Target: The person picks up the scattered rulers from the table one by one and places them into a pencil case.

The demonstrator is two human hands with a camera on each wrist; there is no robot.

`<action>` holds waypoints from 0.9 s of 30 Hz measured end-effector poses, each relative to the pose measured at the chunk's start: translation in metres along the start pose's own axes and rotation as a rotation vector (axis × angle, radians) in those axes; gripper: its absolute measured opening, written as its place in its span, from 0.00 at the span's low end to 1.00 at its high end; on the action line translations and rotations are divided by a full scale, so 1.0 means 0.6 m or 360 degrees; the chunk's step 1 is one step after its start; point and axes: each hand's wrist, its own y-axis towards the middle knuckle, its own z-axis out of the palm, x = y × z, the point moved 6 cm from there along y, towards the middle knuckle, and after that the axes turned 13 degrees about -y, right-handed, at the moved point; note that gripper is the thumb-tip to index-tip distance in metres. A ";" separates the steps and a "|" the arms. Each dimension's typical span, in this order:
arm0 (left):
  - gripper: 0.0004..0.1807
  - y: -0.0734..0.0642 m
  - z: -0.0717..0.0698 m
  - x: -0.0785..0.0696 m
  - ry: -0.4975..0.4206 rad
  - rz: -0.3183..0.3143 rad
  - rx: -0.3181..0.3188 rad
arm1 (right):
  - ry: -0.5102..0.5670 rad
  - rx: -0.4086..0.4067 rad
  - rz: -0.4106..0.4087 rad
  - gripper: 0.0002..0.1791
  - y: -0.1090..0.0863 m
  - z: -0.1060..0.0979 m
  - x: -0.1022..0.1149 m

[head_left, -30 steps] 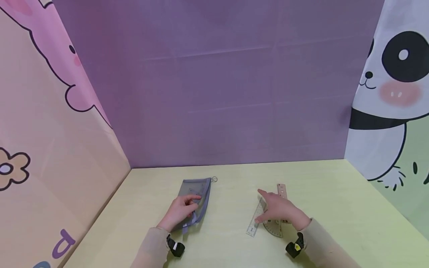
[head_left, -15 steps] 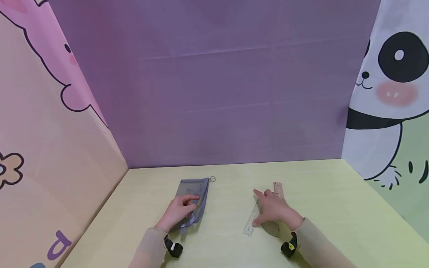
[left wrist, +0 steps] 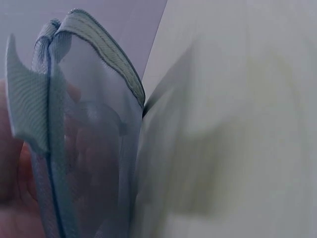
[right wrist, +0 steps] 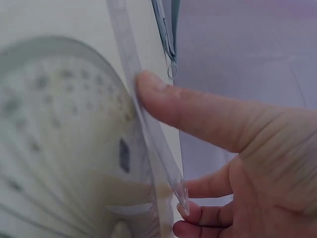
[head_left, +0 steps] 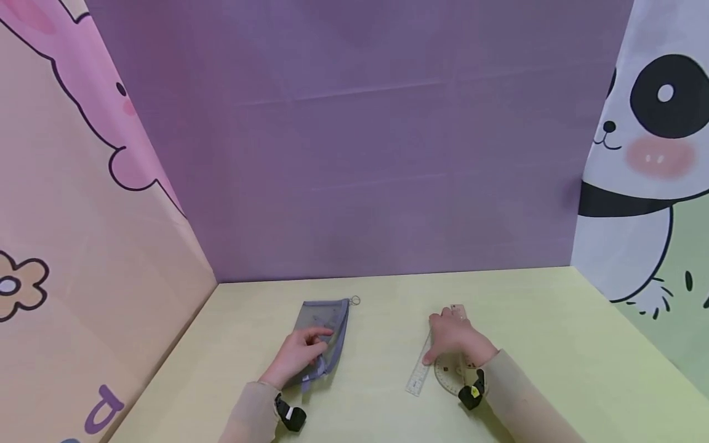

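My left hand [head_left: 299, 351] grips a grey-blue mesh zipper pouch [head_left: 321, 312] on the left of the table. In the left wrist view the see-through pouch [left wrist: 94, 163] stands on edge, with fingers showing behind its mesh. On the right, my right hand [head_left: 456, 341] is over a clear ruler [head_left: 416, 378]. The right wrist view shows my thumb on the edge of the ruler [right wrist: 128, 44] and my fingertips curled at its far end. A clear round-edged protractor [head_left: 445, 375] lies under the right hand, which hides part of it.
A pinkish see-through strip with markings [head_left: 458, 311] pokes out beyond the right hand, mostly hidden. A metal ring [head_left: 356, 300] hangs at the pouch's far corner. The pale table [head_left: 376, 338] ends at a purple back wall [head_left: 343, 154], with printed cartoon panels on either side.
My right hand's fingers have drawn in from stretched out to curled around the ruler's far end. My left hand and the pouch have stayed in place.
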 end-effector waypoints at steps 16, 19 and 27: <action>0.19 0.019 -0.004 0.053 0.0015 -0.0046 -0.0045 | 0.0385 -0.0095 0.0039 0.26 0.001 -0.006 -0.032; 0.20 0.023 -0.007 0.069 -0.0003 -0.0050 -0.0047 | 0.0570 -0.0125 -0.0001 0.18 0.002 -0.007 -0.034; 0.20 0.028 -0.008 0.071 0.0012 -0.0038 -0.0033 | 0.1026 -0.0075 -0.0161 0.07 0.003 -0.007 -0.040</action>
